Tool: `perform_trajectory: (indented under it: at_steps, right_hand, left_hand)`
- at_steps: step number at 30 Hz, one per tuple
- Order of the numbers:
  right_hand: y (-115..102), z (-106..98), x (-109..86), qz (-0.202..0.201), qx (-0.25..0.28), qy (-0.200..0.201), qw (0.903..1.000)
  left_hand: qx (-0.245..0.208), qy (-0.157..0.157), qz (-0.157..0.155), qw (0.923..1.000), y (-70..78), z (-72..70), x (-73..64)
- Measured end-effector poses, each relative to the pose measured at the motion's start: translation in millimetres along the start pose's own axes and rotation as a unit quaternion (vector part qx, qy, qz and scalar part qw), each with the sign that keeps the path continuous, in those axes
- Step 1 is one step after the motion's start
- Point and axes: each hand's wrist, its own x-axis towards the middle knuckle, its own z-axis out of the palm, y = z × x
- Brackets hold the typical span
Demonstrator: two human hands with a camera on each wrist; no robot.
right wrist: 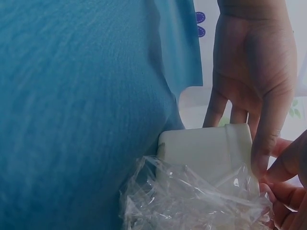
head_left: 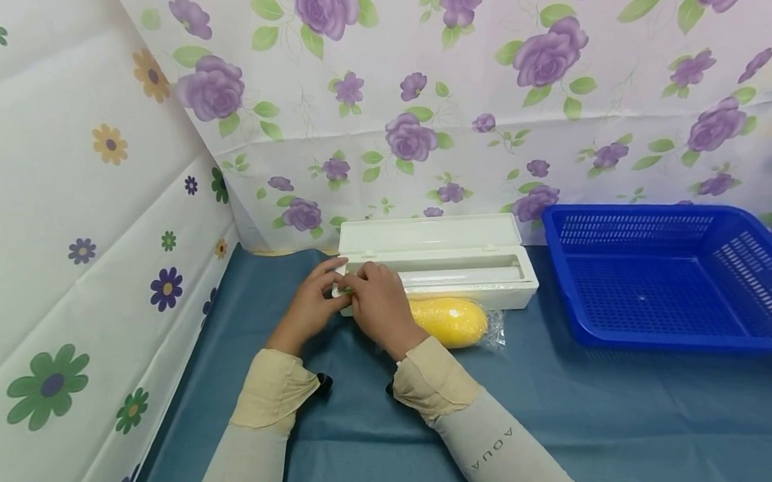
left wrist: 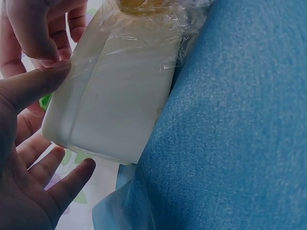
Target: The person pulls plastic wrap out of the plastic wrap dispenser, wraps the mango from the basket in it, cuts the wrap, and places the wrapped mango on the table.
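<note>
A white cling film box (head_left: 472, 295) stands at the back with its lid (head_left: 431, 233) raised and a white film roll (head_left: 455, 276) inside. My left hand (head_left: 310, 305) holds the box's left end, thumb against the front edge and other fingers spread behind. Beside it, my right hand (head_left: 378, 302) has its fingertips together at a small green slider (head_left: 347, 289) on that end; the fingers partly hide it. In the left wrist view the green slider (left wrist: 45, 101) shows behind the box edge. A yellow oblong thing (head_left: 450, 321) in clear film lies before the box.
A blue plastic basket (head_left: 577, 326) stands to the right of the box. Loose crumpled film (right wrist: 192, 196) bunches against the box front. A blue-green cloth (head_left: 529, 407) covers the table, and flowered sheets (head_left: 379, 90) hang behind and to the left.
</note>
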Motion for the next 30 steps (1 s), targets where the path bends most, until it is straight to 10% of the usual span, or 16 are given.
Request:
perform_trajectory:
  at_steps: [30]
  right_hand:
    - [1.4, 0.4, 0.1, 0.003, -0.012, -0.004, 0.9999]
  left_hand:
    - [0.003, 0.003, -0.002, 1.0000, -2.1, 1.0, 1.8]
